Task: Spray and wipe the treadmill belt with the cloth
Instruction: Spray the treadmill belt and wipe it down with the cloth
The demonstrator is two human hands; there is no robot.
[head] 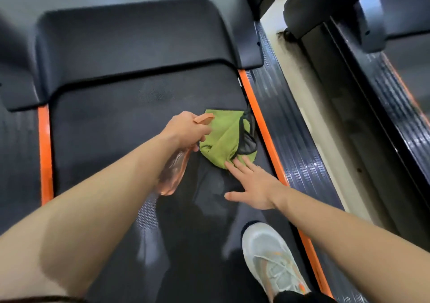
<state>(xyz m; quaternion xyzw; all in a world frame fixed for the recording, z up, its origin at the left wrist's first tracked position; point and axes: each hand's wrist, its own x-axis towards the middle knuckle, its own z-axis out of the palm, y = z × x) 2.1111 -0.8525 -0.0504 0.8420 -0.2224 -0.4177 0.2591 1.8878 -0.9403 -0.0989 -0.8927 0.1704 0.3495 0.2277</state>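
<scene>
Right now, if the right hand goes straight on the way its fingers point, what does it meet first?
The green cloth. The right hand, fingers straight, points at the cloth's near edge, with the fingertips at or just short of it. One view cannot settle whether they already touch.

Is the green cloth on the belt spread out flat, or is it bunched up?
Bunched up. The cloth lies in folds on the belt, and the right hand touches its near edge with straight fingers.

Bare belt (104, 128) lies open left of the cloth (221, 137). The motor hood (139, 42) blocks far; a shoe (270, 256) blocks near right.
</scene>
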